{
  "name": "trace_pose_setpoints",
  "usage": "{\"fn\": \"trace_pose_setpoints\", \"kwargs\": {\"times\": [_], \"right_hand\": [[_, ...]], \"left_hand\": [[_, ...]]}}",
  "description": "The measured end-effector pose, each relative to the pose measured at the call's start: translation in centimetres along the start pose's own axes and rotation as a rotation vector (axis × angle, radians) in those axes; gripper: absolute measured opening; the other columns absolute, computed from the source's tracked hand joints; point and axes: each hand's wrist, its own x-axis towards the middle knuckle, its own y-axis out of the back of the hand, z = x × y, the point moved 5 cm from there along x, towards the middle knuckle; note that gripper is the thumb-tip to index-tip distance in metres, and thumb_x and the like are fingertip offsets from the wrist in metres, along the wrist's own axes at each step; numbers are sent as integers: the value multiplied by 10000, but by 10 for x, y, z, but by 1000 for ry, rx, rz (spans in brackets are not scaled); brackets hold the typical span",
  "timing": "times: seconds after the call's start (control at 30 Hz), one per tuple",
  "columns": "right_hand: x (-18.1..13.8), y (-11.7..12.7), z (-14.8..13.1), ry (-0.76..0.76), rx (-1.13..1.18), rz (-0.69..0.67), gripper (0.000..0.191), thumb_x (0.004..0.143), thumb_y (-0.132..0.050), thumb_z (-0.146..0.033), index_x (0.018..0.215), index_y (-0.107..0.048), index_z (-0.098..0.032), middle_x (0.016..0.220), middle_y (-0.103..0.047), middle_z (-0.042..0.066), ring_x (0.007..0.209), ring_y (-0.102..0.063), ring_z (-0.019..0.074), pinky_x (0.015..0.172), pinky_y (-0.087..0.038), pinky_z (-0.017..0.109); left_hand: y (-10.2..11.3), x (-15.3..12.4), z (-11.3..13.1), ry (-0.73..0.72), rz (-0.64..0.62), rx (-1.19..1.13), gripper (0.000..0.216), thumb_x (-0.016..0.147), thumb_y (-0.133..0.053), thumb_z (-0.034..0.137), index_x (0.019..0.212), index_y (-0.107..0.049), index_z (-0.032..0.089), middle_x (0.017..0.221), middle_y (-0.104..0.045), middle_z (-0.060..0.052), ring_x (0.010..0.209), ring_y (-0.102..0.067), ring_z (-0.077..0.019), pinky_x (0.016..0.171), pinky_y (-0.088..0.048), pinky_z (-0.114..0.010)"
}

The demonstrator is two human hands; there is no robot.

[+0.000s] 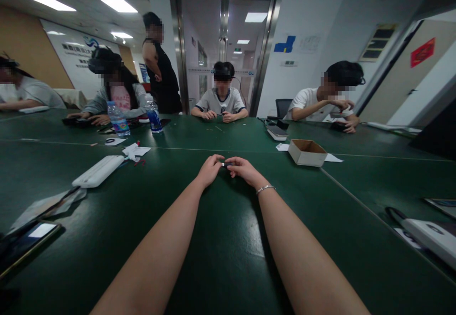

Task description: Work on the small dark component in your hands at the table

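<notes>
Both my arms stretch forward over a dark green table (228,239). My left hand (210,168) and my right hand (242,168) meet fingertip to fingertip and together pinch a small dark object (225,165) just above the tabletop. The object is too small to identify. A thin silver bracelet (265,189) sits on my right wrist.
An open cardboard box (307,152) stands right of my hands. A white flat case (98,170) and papers lie to the left, a phone (26,239) near the left edge, water bottles (118,119) farther back. Several people sit around the table; one stands by the glass door.
</notes>
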Motion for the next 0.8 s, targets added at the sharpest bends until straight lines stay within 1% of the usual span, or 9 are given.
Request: {"fn": "trace_pose_setpoints", "kwargs": {"times": [0.07, 0.17, 0.33, 0.4, 0.5, 0.6, 0.8], "right_hand": [[0, 0, 0, -2, 0, 0, 226, 739, -647, -47, 946, -636, -139, 674, -590, -23, 474, -535, 56, 484, -484, 170], [0, 0, 0, -8, 1, -2, 222, 746, -641, -52, 949, -635, -141, 675, -588, -23, 478, -538, 60, 486, -488, 174], [1, 0, 1, -3, 17, -9, 206, 747, -638, -53, 933, -628, -141, 674, -589, -22, 484, -541, 62, 488, -492, 174], [1, 0, 1, -5, 21, -9, 214, 749, -635, -53, 944, -625, -141, 671, -589, -23, 479, -541, 62, 483, -493, 172], [1, 0, 2, -13, 26, -9, 219, 755, -625, -45, 955, -619, -133, 653, -583, -26, 468, -536, 61, 473, -493, 169], [2, 0, 2, -16, 30, -10, 219, 762, -615, -39, 963, -614, -127, 641, -584, -27, 463, -533, 61, 466, -491, 165], [2, 1, 3, -30, 34, 4, 207, 772, -604, -29, 954, -612, -128, 637, -605, -13, 475, -543, 66, 475, -499, 163]], "left_hand": [[0, 0, 1, -11, 5, 12, 287, 808, -450, 241, 1046, -609, 221, 955, -610, -43, 813, -551, -155, 758, -452, -278], [0, 0, 1, -23, -5, -2, 273, 815, -460, 262, 1037, -610, 211, 919, -621, -41, 822, -554, -158, 761, -451, -276], [-1, 0, -2, -55, -33, -9, 260, 825, -481, 315, 1031, -608, 221, 864, -612, -25, 787, -550, -148, 703, -438, -254], [-1, 0, -2, -59, -26, -23, 250, 823, -490, 318, 1027, -596, 220, 825, -599, -15, 766, -549, -141, 679, -430, -244], [-1, 1, -3, -53, -7, -47, 204, 806, -505, 278, 985, -570, 205, 741, -574, 6, 694, -536, -123, 643, -417, -233], [-3, 2, -4, -62, -7, -73, 165, 817, -496, 298, 933, -551, 194, 654, -548, 22, 634, -522, -116, 620, -408, -232], [-3, 1, -5, -51, -24, -96, 168, 814, -475, 270, 945, -549, 196, 668, -593, 14, 634, -545, -117, 611, -408, -233]]}}
